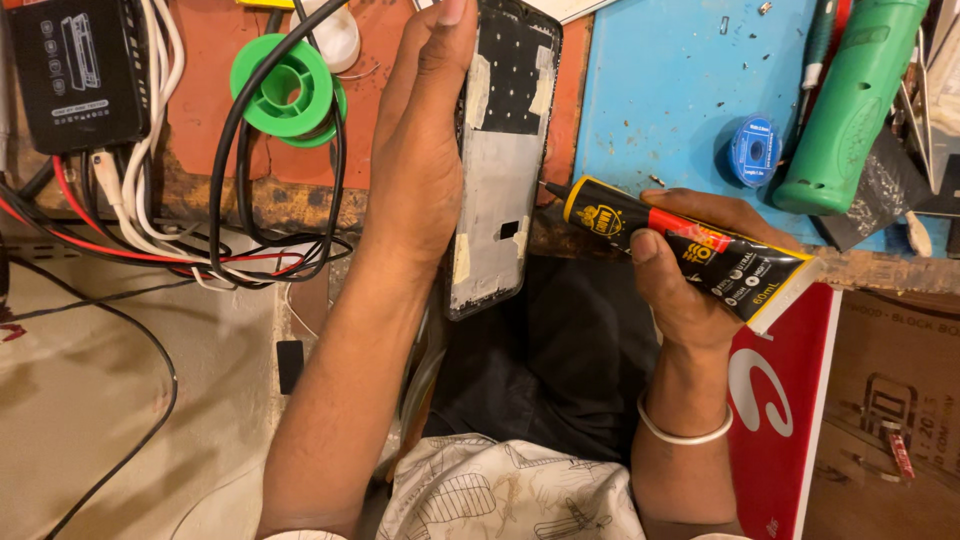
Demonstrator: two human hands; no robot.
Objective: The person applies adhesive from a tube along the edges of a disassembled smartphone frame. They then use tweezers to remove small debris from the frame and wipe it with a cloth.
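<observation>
Gripping phone frame (497,160) in left hand (420,150) fingers | right hand (685,265) fingers clamped round glue tube (690,250)

A worn wooden table (300,200) with a chipped front edge carries a rust-orange mat (200,110) on the left and a light blue mat (680,80) dotted with small screws on the right. Below the table edge, a pale, stained floor (80,400) lies under warm, even light, crossed by a thin black cable (165,370).
</observation>
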